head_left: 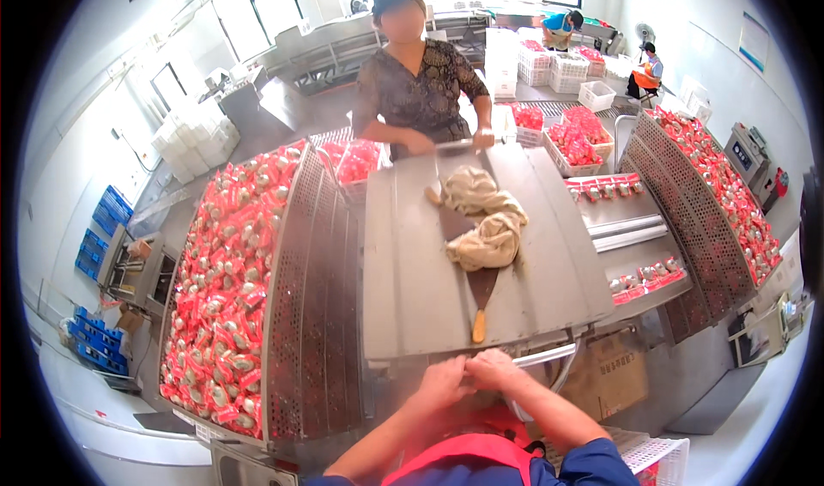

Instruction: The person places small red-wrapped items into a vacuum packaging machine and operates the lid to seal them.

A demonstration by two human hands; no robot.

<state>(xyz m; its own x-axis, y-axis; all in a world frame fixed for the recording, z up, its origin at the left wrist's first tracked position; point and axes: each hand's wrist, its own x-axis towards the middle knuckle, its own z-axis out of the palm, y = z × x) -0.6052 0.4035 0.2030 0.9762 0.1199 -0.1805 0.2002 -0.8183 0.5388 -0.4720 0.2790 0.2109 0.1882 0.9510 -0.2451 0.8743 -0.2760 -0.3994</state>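
My left hand (440, 382) and my right hand (494, 369) are together, just this side of the near edge of a metal cover (412, 288). Both have curled fingers; whatever they hold, if anything, is hidden. On the cover, a scraper (483, 287) points its wooden handle toward me, its blade partly under a crumpled beige cloth (487, 239). A second scraper (453, 221), also wooden-handled, lies farther back beside the cloth. Right of my right hand, a metal bar (549, 354) runs along the near edge.
Across the cover, a person (421, 82) rests both hands at its far edge. Left stands a perforated metal bin (313, 314) of red-and-silver packets (227, 288); a similar bin (687, 203) stands right. Below lies a cardboard box (605, 374). White crates (566, 69) and two seated workers are behind.
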